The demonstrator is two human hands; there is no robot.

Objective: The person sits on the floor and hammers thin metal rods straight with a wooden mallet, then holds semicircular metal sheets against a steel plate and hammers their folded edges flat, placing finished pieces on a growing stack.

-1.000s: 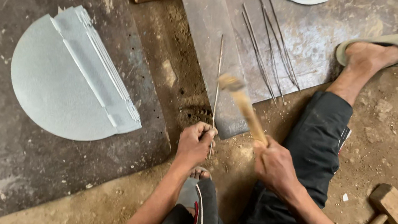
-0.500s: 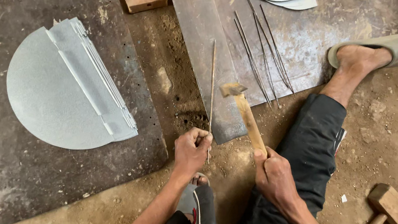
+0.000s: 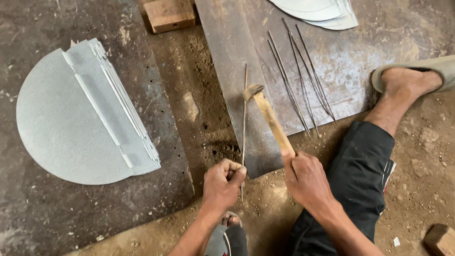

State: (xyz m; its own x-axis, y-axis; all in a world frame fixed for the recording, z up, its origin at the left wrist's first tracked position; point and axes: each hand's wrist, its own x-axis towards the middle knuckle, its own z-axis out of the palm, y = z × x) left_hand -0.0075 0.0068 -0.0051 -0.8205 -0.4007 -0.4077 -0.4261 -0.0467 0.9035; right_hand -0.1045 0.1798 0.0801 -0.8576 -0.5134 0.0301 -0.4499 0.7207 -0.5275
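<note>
Bare dirt floor (image 3: 453, 175) fills the lower frame; dark, worn metal sheets (image 3: 13, 218) cover it at left and upper right, under soft, even light.

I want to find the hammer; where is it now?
In the head view, the hammer is centre-right, held by the right hand, its head on the thin metal rod over the steel plate.

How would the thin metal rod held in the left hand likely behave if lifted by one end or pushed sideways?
The metal rod is long and very thin, so it would probably flex and whip. It looks round, so a sideways push on the flat steel plate may roll it. The left hand pinches it easily, suggesting little weight.
</note>
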